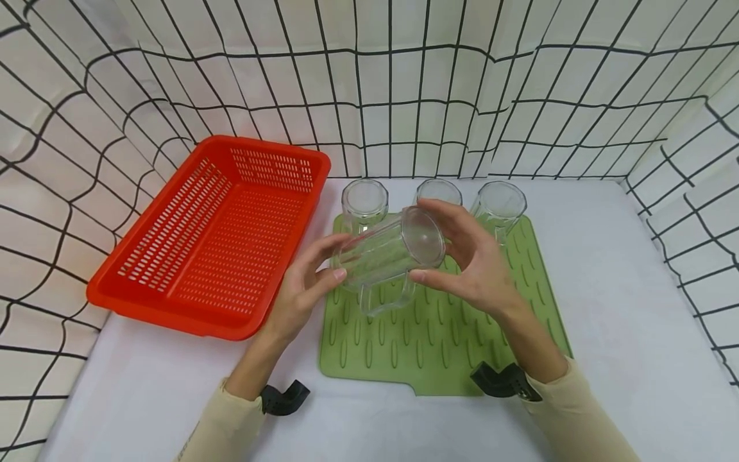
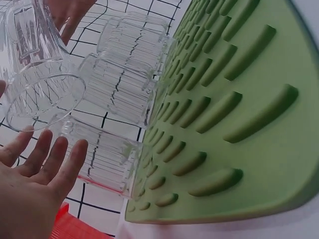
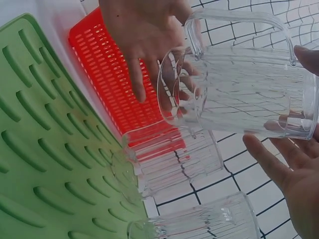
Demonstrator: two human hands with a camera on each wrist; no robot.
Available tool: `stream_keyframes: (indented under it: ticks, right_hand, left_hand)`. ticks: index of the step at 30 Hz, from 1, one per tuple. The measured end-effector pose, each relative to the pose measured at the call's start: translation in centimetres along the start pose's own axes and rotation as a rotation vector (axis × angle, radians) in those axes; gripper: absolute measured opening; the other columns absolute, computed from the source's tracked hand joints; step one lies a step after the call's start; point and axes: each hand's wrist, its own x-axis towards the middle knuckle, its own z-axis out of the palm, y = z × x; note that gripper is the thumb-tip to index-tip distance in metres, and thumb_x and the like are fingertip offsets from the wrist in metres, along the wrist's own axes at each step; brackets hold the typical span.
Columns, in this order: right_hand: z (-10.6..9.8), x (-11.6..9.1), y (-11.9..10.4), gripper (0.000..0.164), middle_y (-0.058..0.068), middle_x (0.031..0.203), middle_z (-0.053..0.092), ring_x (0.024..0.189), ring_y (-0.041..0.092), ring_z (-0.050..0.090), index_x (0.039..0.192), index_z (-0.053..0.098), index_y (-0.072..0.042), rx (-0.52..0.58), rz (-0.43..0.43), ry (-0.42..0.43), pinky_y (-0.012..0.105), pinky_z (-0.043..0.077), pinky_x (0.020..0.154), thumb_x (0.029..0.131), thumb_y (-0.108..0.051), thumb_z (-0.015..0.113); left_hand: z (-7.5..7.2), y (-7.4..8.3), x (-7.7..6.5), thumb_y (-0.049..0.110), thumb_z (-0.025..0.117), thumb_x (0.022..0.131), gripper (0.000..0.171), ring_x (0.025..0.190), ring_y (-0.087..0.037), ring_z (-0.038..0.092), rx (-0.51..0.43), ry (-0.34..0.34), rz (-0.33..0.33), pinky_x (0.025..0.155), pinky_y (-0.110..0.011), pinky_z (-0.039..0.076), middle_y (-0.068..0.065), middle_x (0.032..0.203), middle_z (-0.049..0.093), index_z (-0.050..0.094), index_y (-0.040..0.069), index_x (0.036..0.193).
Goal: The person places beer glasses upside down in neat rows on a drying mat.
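Observation:
A clear ribbed mug (image 1: 378,256) is held on its side above the green mat (image 1: 398,346), handle toward me and mouth to the left. My right hand (image 1: 476,263) grips it around the base end, thumb near the handle side. At the mouth end is my left hand (image 1: 303,282), fingers spread and fairly straight, with fingertips right at the rim in the left wrist view. Three similar mugs stand upside down along the mat's far edge: a left mug (image 1: 365,199), a middle mug (image 1: 439,190) partly hidden by my right hand, and a right mug (image 1: 501,202).
To the left sits a red perforated basket (image 1: 216,324), with nothing in it, close to my left forearm. A white cloth with a black grid (image 1: 404,122) rises behind and at both sides. The white table surface (image 1: 623,308) shows to the right of the mat.

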Motion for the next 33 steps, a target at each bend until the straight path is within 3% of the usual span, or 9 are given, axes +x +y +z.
stream_keyframes:
  ticks: [6,16,24,33]
  right_hand:
    - [0.2,0.0,0.0,0.089,0.012,0.153,0.055,0.141,0.018,0.055,0.153,0.047,-0.007,-0.09,0.02,0.014,0.032,0.056,0.107,0.074,0.004,0.086]
    - [0.7,0.0,0.3,0.088,0.01,0.151,0.058,0.137,0.015,0.058,0.153,0.049,-0.012,-0.13,0.064,0.005,0.032,0.056,0.107,0.074,0.002,0.087]
    - [1.0,-0.2,0.4,0.088,0.007,0.149,0.058,0.131,0.015,0.06,0.152,0.05,-0.014,-0.16,0.081,-0.026,0.031,0.055,0.107,0.074,0.0,0.089]
    - [1.3,-0.3,0.6,0.089,0.003,0.15,0.057,0.129,0.019,0.061,0.153,0.05,-0.018,-0.207,0.124,-0.069,0.035,0.053,0.111,0.075,-0.005,0.091]
  left_hand:
    - [-0.2,-0.6,-1.0,-0.001,0.062,0.096,0.054,0.139,-0.017,0.051,0.037,0.049,0.016,0.106,-0.022,0.053,-0.014,0.152,0.052,0.049,0.003,0.149]
    - [-0.7,-2.4,-3.0,0.0,0.067,0.095,0.055,0.136,-0.018,0.054,0.181,0.079,-0.012,0.109,-0.026,0.053,-0.013,0.148,0.056,0.052,0.006,0.147]
    - [-1.2,-3.1,-4.1,0.003,0.075,0.093,0.059,0.138,-0.035,0.055,0.289,0.035,-0.088,0.113,-0.057,0.049,-0.013,0.149,0.056,0.052,0.009,0.147]
    - [-1.9,-3.6,-4.5,0.006,0.082,0.087,0.064,0.143,-0.032,0.052,0.434,-0.028,-0.157,0.124,-0.056,0.037,-0.009,0.148,0.058,0.055,0.012,0.145]
